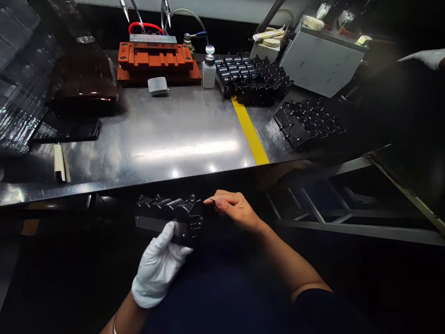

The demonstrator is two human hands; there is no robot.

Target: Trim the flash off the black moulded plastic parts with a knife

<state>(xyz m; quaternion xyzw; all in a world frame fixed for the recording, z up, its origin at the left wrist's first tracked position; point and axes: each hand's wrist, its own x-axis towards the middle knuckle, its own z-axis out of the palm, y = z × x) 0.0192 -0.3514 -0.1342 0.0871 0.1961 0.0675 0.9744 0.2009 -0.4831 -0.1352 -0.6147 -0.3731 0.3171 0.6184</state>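
Left hand [158,269]: is wearing a soft white cloth glove and is gripping the black plastic part from below.
Black plastic part [170,215]: is sitting bumpy and shiny in that hand, just below the front edge of the steel table [146,139].
Right hand [236,211]: is bare, and is pinching a thin dark pin [209,200] in a narrow grip, right beside the part.
Far edge: more black parts [252,79] are lying in bumpy rows, near a yellow stripe [248,130].

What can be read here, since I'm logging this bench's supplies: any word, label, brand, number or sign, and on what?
Nothing is readable: the black moulded part in the gloved left hand shows no text, and any marks on the white bottle or grey metal box are too small or blurred to read.
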